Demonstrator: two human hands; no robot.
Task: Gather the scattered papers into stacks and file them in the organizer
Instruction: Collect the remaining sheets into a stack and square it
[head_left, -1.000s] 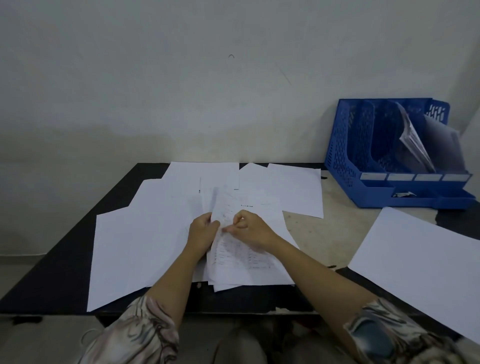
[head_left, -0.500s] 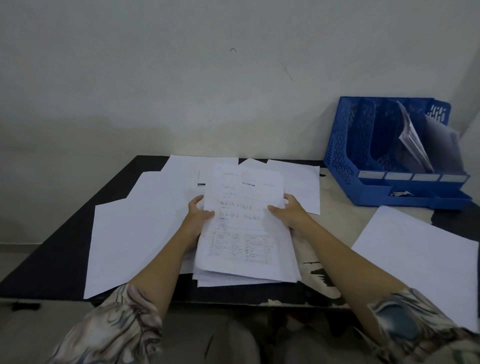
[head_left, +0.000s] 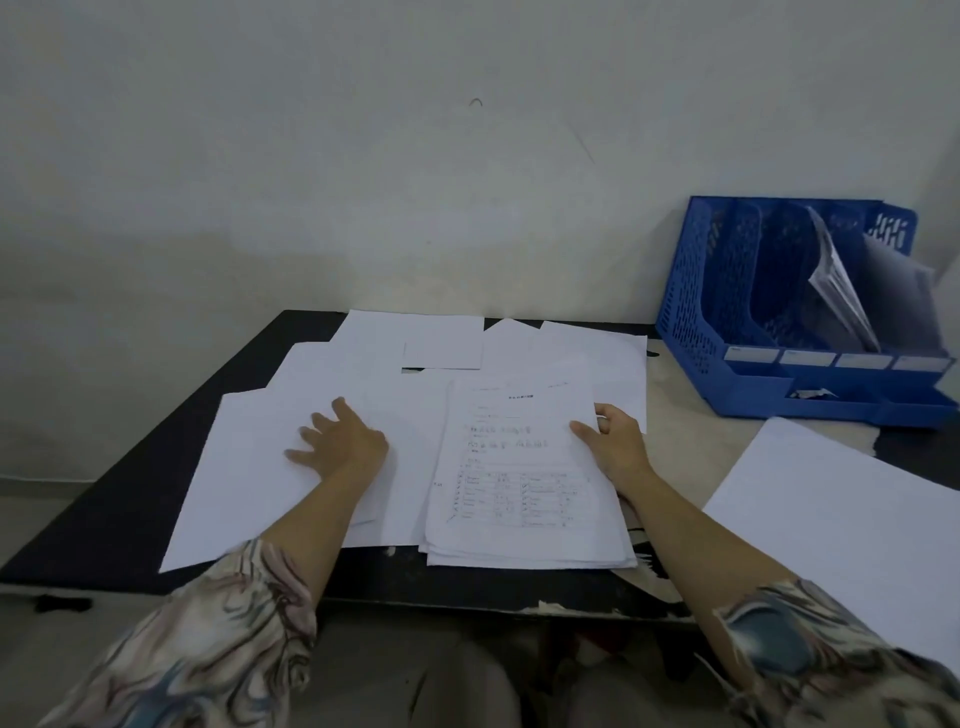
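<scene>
A stack of papers (head_left: 519, 493) topped by a printed form lies at the table's near middle. My right hand (head_left: 615, 441) grips its right edge, thumb on top. My left hand (head_left: 340, 441) rests flat with spread fingers on blank white sheets (head_left: 244, 467) to the left of the stack. More blank sheets (head_left: 415, 338) lie scattered behind. The blue organizer (head_left: 691, 312) stands at the back right, with papers leaning in its right-hand slots.
A large white sheet (head_left: 841, 519) lies at the right, overhanging the near edge. The table (head_left: 130, 493) is dark with a worn pale patch near the organizer. A plain wall rises right behind the table.
The printed stack has been laid flat on the table. My left hand let go of it and moved left onto the blank sheets. My right hand stayed on the stack's right edge.
</scene>
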